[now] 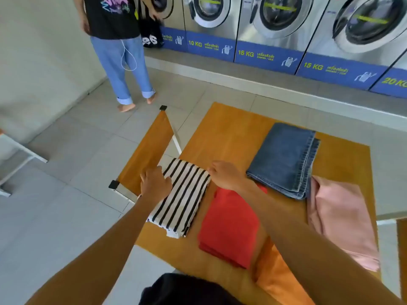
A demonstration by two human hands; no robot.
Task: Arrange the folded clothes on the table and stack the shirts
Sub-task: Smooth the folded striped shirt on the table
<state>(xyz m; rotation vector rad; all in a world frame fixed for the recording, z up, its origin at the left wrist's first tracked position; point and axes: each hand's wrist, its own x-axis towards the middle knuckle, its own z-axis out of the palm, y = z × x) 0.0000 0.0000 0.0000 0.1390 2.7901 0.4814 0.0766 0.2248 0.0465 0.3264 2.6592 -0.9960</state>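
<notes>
A folded black-and-white striped shirt (185,199) lies at the left edge of the wooden table (231,133). My left hand (155,183) grips its left side and my right hand (224,175) pinches its far right corner. Right beside it lies a folded red shirt (229,225), partly under my right forearm. Folded blue jeans (286,159) sit at the far right. A pink garment (339,219) lies next to them at the right edge. An orange garment (279,280) rests at the near edge.
A wooden bench (147,150) with white legs stands left of the table. A person in blue jeans (123,62) stands barefoot on the tiled floor beyond it. A row of washing machines (275,25) lines the far wall. A white rack (17,155) is at far left.
</notes>
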